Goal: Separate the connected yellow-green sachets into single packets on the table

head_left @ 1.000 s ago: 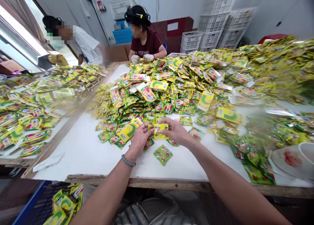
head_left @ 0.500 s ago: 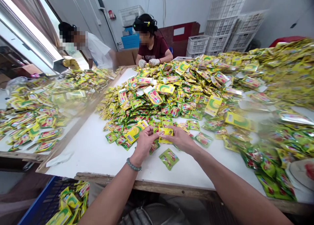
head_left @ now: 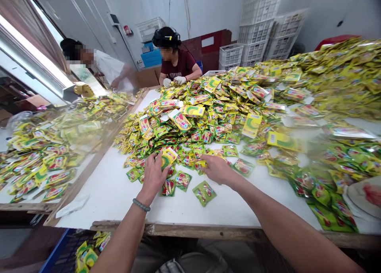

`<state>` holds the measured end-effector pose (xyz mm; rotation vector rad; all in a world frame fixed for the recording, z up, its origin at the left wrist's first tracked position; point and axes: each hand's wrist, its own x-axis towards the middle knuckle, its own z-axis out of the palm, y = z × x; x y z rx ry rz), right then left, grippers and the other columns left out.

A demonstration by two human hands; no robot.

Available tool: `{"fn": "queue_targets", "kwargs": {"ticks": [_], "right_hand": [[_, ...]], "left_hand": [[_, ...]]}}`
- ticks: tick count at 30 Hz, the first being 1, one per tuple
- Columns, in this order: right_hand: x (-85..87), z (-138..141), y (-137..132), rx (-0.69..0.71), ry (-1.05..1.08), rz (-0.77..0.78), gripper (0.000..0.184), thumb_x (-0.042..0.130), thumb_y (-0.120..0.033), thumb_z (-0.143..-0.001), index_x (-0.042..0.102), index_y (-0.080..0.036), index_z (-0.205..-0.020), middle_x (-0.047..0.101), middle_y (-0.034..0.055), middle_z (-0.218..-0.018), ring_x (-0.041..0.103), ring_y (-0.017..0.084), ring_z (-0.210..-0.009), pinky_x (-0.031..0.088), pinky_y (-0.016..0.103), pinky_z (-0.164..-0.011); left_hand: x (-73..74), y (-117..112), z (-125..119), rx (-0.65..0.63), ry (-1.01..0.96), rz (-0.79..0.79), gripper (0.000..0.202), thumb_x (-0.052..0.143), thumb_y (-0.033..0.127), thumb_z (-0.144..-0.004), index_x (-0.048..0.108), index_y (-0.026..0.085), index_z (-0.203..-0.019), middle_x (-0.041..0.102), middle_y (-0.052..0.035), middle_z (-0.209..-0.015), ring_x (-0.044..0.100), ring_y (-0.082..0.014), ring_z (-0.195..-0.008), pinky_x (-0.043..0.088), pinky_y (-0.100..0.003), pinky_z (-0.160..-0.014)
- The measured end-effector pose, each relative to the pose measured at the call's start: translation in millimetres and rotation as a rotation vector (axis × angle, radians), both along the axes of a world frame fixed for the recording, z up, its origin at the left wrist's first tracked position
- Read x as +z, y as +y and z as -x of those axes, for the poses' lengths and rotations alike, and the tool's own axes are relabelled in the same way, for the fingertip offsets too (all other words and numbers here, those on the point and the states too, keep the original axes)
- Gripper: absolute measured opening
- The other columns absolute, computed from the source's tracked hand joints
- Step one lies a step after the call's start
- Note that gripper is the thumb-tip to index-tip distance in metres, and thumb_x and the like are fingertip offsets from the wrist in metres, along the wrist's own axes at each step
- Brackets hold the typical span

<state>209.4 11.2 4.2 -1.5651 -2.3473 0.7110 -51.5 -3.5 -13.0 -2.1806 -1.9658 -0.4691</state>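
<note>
My left hand (head_left: 154, 173), a braided band on its wrist, grips a flat yellow carton (head_left: 169, 157) near the front of the heap. Opposite it, my right hand (head_left: 218, 169) is closed, fingertips together around a small yellow packet (head_left: 203, 163) mostly covered by the fingers. Between and below the hands, green sachets with red pictures lie on the white tabletop: one sachet (head_left: 204, 193) by itself, and two others, a sachet (head_left: 183, 180) and a sachet (head_left: 168, 187), near my left hand.
A large heap of sachets and cartons (head_left: 196, 122) spreads across the table. A wooden strip (head_left: 98, 157) divides off another pile. Below the table edge (head_left: 208, 230) sits a blue crate (head_left: 56, 251) with packets. Two people work across the table; white crates (head_left: 256, 34) stand behind.
My hands have separated, the left moving left onto the yellow carton. The right stays nearby with a yellow packet. Two sachets near my left hand are now exposed.
</note>
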Motion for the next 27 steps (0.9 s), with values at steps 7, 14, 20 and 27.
{"fn": "queue_targets", "kwargs": {"ticks": [7, 14, 20, 27], "right_hand": [[-2.1, -1.1, 3.8, -0.124, 0.207, -0.052, 0.023, 0.061, -0.027, -0.087, 0.063, -0.020, -0.108, 0.067, 0.0045, -0.081, 0.061, 0.019, -0.074, 0.040, 0.027, -0.066], [19.3, -9.0, 3.2, -0.191, 0.610, -0.001, 0.028, 0.060, -0.038, -0.084, 0.063, -0.018, -0.105, 0.056, -0.0029, -0.065, 0.047, 0.013, -0.056, 0.037, 0.025, -0.057], [24.9, -13.9, 7.4, -0.144, 0.687, -0.043, 0.025, 0.062, -0.033, -0.082, 0.066, -0.017, -0.101, 0.067, 0.0015, -0.082, 0.057, 0.015, -0.069, 0.043, 0.026, -0.066], [25.9, -21.6, 8.9, 0.031, 0.334, 0.041, 0.020, 0.072, -0.023, -0.076, 0.072, -0.021, -0.096, 0.071, 0.0044, -0.097, 0.063, 0.020, -0.091, 0.044, 0.027, -0.079]], "left_hand": [[12.6, 4.1, -2.9, 0.065, 0.023, 0.004, 0.063, 0.061, 0.041, -0.084, 0.047, 0.008, -0.135, 0.057, -0.0198, -0.112, 0.053, -0.0353, -0.105, 0.045, -0.047, -0.091], [43.9, -2.2, -29.5, -0.001, -0.586, 0.244, 0.034, 0.059, 0.044, -0.084, 0.059, 0.018, -0.106, 0.063, -0.0014, -0.071, 0.059, -0.0212, -0.065, 0.046, -0.032, -0.064], [27.4, -11.1, -65.7, -0.380, -1.057, 0.583, 0.039, 0.065, 0.045, -0.081, 0.060, 0.017, -0.107, 0.070, -0.0065, -0.099, 0.064, -0.0223, -0.088, 0.052, -0.032, -0.077], [28.0, -15.4, -73.2, -0.402, -0.981, 0.668, 0.040, 0.068, 0.044, -0.080, 0.066, 0.017, -0.109, 0.072, -0.0047, -0.094, 0.065, -0.0222, -0.087, 0.051, -0.029, -0.073]]}}
